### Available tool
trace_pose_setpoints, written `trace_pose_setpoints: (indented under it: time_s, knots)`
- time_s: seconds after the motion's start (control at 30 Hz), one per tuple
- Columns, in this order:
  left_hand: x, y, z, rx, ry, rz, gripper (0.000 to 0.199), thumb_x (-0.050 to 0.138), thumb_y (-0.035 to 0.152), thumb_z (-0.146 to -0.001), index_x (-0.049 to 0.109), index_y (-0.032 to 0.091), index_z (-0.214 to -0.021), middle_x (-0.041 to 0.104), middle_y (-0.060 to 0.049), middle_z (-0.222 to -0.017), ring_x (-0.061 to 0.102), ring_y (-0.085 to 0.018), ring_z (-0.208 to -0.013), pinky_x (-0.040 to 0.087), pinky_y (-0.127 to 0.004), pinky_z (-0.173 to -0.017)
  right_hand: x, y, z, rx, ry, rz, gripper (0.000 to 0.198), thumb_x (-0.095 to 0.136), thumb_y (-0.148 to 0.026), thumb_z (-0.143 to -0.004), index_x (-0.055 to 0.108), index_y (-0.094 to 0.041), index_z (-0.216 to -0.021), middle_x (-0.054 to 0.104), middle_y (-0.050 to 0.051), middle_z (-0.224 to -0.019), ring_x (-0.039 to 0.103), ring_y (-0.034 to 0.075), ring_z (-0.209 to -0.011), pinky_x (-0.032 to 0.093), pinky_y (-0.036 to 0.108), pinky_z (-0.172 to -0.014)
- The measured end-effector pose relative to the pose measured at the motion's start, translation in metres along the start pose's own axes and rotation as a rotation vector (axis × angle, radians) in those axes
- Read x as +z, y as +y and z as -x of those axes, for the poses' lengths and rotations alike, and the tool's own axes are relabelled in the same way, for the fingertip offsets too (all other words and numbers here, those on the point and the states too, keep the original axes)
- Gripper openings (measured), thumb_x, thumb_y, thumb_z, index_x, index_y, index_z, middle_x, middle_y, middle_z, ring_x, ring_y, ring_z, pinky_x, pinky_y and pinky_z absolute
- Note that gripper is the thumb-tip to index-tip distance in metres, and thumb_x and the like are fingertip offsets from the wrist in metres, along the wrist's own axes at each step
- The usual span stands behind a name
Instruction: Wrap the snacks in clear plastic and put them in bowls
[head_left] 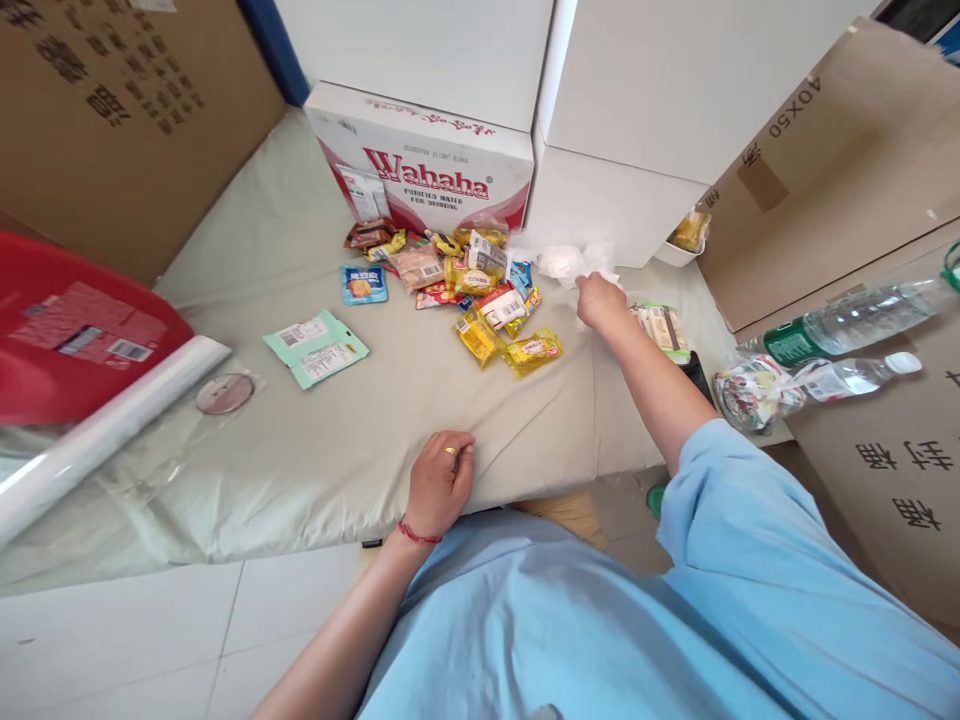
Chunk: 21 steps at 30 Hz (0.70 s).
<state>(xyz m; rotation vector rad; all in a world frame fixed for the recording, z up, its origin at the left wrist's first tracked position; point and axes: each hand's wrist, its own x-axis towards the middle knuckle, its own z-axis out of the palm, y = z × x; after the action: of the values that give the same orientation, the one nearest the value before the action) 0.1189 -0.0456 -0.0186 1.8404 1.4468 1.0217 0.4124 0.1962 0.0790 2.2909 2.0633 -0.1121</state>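
My right hand [601, 300] reaches across the cloth-covered table, fingers closed on the edge of a thin white plastic bag [562, 262] at the foot of the white boxes. Left of it lies a heap of small snack packets, among them a yellow packet [532, 350], a red-and-white packet [502, 306] and a blue packet [364, 284]. A mint-green packet [316, 348] lies flat, apart from the heap. My left hand [442, 485], curled into a loose fist, rests at the table's front edge with nothing visible in it.
A Wahaha carton [435, 170] and white boxes [622, 90] stand at the back. To the left are a red bag [82, 330] and a clear plastic roll [112, 430]. Plastic bottles [862, 320] and cardboard [832, 150] are on the right.
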Motion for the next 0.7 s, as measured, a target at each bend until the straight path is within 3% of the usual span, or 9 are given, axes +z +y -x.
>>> trace_pose_setpoints:
  time_s: [0.1, 0.2, 0.23, 0.27, 0.33, 0.43, 0.53, 0.6, 0.7]
  knots:
    - [-0.003, -0.001, 0.005, -0.066, 0.064, 0.059, 0.018, 0.051, 0.032, -0.096, 0.066, 0.023, -0.096, 0.071, -0.008, -0.095, 0.067, -0.024, -0.094, 0.052, -0.039, -0.088, 0.006, -0.007, 0.008, 0.008, -0.017, -0.044, 0.023, 0.063, -0.008, -0.085, 0.073, -0.012, -0.105, 0.072, 0.022, -0.111, 0.069, 0.034, -0.107, 0.050, 0.039, -0.091]
    - [-0.003, 0.001, 0.009, -0.214, 0.176, 0.180, 0.020, 0.055, 0.041, -0.097, 0.066, 0.024, -0.097, 0.070, -0.006, -0.095, 0.067, -0.023, -0.092, 0.052, -0.038, -0.088, 0.016, -0.011, 0.054, -0.033, 0.098, -0.251, 0.011, 0.061, -0.020, -0.091, 0.070, -0.018, -0.096, 0.075, 0.012, -0.098, 0.071, 0.026, -0.091, 0.052, 0.035, -0.082]
    - [-0.001, 0.003, 0.009, -0.270, 0.193, 0.250, 0.023, 0.056, 0.044, -0.096, 0.065, 0.024, -0.097, 0.069, -0.006, -0.095, 0.067, -0.022, -0.091, 0.052, -0.038, -0.087, 0.021, -0.015, 0.076, -0.040, 0.108, -0.435, 0.009, 0.064, -0.027, -0.091, 0.068, -0.019, -0.093, 0.074, 0.009, -0.090, 0.070, 0.022, -0.079, 0.052, 0.032, -0.074]
    - [0.001, 0.007, 0.007, -0.322, 0.189, 0.344, 0.026, 0.058, 0.048, -0.095, 0.064, 0.024, -0.098, 0.069, -0.005, -0.095, 0.068, -0.022, -0.091, 0.053, -0.038, -0.086, 0.028, -0.021, 0.099, -0.033, 0.070, -0.655, 0.015, 0.067, -0.035, -0.089, 0.065, -0.020, -0.089, 0.072, 0.005, -0.078, 0.066, 0.019, -0.066, 0.051, 0.030, -0.064]
    - [0.008, 0.017, 0.001, -0.386, 0.118, 0.576, 0.035, 0.065, 0.055, -0.091, 0.060, 0.023, -0.105, 0.069, -0.007, -0.102, 0.070, -0.023, -0.096, 0.055, -0.037, -0.083, 0.043, -0.037, 0.145, -0.026, -0.135, -1.033, 0.028, 0.072, -0.047, -0.083, 0.060, -0.022, -0.081, 0.063, -0.002, -0.061, 0.056, 0.016, -0.050, 0.046, 0.028, -0.051]
    - [0.018, 0.029, -0.013, -0.395, -0.026, 0.761, 0.055, 0.081, 0.056, -0.076, 0.058, 0.023, -0.113, 0.070, -0.008, -0.108, 0.070, -0.024, -0.099, 0.055, -0.035, -0.080, 0.063, -0.065, 0.194, -0.038, -0.435, -1.388, 0.037, 0.076, -0.057, -0.077, 0.064, -0.021, -0.079, 0.065, -0.001, -0.065, 0.059, 0.015, -0.054, 0.049, 0.028, -0.053]
    - [0.021, 0.029, -0.023, -0.426, -0.038, 0.701, 0.045, 0.084, 0.052, -0.073, 0.064, 0.021, -0.099, 0.071, -0.004, -0.093, 0.067, -0.019, -0.084, 0.052, -0.032, -0.078, 0.072, -0.080, 0.210, 0.004, -0.524, -1.578, 0.040, 0.081, -0.058, -0.072, 0.069, -0.021, -0.081, 0.068, 0.000, -0.071, 0.060, 0.015, -0.062, 0.052, 0.028, -0.058]
    - [0.017, 0.023, -0.025, -0.483, 0.028, 0.724, 0.038, 0.079, 0.054, -0.078, 0.066, 0.020, -0.088, 0.070, -0.002, -0.087, 0.064, -0.017, -0.080, 0.050, -0.031, -0.077, 0.073, -0.078, 0.208, 0.042, -0.501, -1.610, 0.041, 0.083, -0.058, -0.070, 0.068, -0.021, -0.078, 0.063, -0.002, -0.064, 0.055, 0.012, -0.057, 0.048, 0.026, -0.054]
    - [0.005, 0.013, -0.024, -0.569, 0.167, 0.843, 0.040, 0.079, 0.056, -0.076, 0.064, 0.020, -0.084, 0.071, -0.003, -0.094, 0.063, -0.016, -0.085, 0.052, -0.030, -0.078, 0.072, -0.066, 0.200, 0.061, -0.461, -1.604, 0.043, 0.084, -0.058, -0.069, 0.065, -0.020, -0.076, 0.054, -0.005, -0.056, 0.044, 0.009, -0.051, 0.037, 0.022, -0.047]
